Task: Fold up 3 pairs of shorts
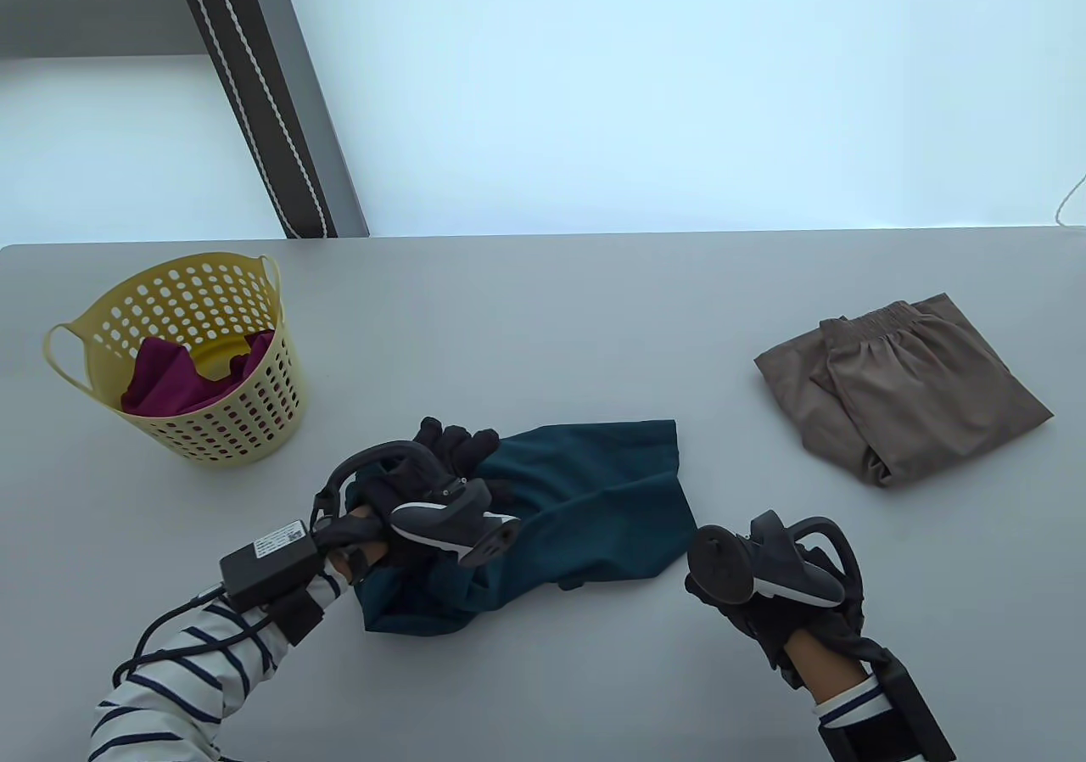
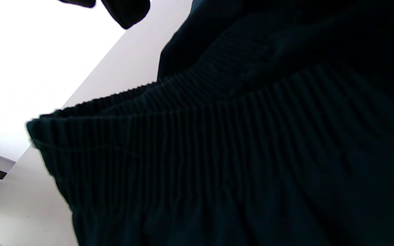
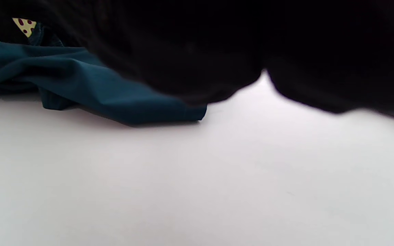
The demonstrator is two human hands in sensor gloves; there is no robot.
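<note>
— What's around you on the table (image 1: 526,321)?

— A pale grey table under a bright white backdrop. Far left stands a yellow basket (image 1: 182,355) with holes in its wall, and a magenta pair of shorts (image 1: 174,380) lies inside it. At right, well apart from your hands, a brown pair of shorts (image 1: 904,384) lies folded, its waistband toward the far edge.

— And the pair you're working on?

— The teal shorts (image 1: 585,507) lie near the front edge, between your hands. Your left hand (image 1: 424,490) rests over their left end, fingers curled into the cloth; the left wrist view shows the ribbed waistband (image 2: 217,136) close up, so you're holding that end. Your right hand (image 1: 772,579) sits just beside the right hem, not touching it, and its tracker hides the fingers, so I can't tell how its grip stands.

— Room to move?

— Open table lies behind the teal pair and between it and the brown pair. A small label on your left wrist box (image 1: 270,551) is too small to read.
</note>
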